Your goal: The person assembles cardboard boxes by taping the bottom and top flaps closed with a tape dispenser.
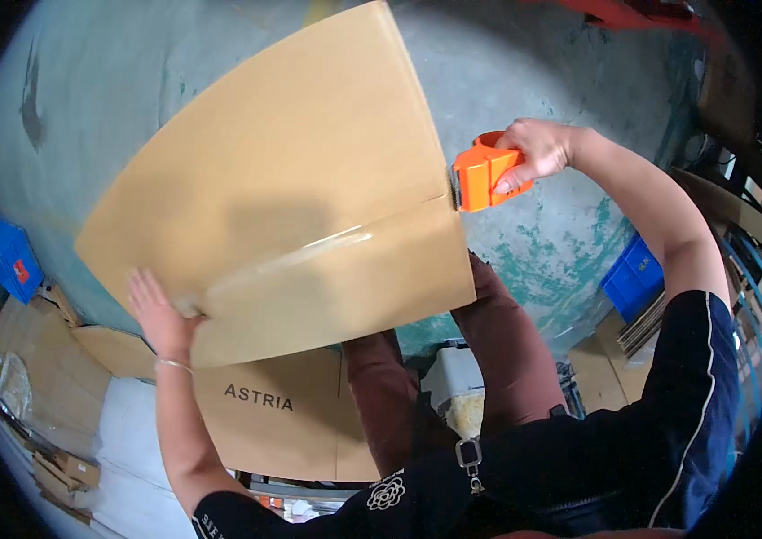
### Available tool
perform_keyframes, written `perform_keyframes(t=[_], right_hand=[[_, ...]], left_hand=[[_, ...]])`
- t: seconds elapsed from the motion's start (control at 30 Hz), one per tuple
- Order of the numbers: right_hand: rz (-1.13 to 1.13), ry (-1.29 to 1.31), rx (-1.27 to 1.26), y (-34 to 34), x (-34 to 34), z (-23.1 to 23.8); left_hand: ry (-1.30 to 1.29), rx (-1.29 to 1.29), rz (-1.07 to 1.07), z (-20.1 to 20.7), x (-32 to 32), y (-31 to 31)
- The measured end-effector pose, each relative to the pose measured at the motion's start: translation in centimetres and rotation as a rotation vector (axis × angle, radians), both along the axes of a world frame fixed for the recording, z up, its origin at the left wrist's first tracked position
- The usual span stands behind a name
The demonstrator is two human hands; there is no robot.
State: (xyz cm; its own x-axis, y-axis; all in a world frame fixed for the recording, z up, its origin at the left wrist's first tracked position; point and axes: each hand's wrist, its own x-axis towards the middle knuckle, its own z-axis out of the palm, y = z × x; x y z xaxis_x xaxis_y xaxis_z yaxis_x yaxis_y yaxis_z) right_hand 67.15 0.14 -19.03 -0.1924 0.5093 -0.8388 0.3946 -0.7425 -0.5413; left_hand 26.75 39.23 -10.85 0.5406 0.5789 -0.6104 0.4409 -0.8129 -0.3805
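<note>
With the right hand (538, 148), grasping an orange tape dispenser (480, 180), just at the right edge of the large cardboard box (291, 153); with the left hand (163, 319), touching this same box near its left edge, unclenched; across the box's face, noticing a shiny tape strip (338, 240); left of the box, also a blue crate (9, 256)

The person's top (569, 476) is dark and short-sleeved, with a silver metal buckle (469, 452) at its front. Left of the buckle sits a white flower-like emblem (387, 493); farther left, pale lettering (208, 525) marks the left sleeve (235, 515). Right of the buckle, white piping (711, 359) lines the right sleeve (686, 377). Beyond it show reddish-brown trousers (511, 359). A slim bracelet (174, 364) rings the left wrist (180, 351).
</note>
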Motion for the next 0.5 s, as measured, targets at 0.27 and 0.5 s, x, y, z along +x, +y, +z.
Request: perform_keyframes(t=[0.27, 0.5], right_hand=[[-0.117, -0.011, -0.133, -3.0, 0.1, -7.2], [0.325, -0.532, -0.078, -0.2, -4.0, -4.6]], left_hand=[[-0.58, -0.915, -0.825, -1.1, 20.6, -24.4], [0.385, -0.796, -1.065, -5.2, 28.6, -27.8]])
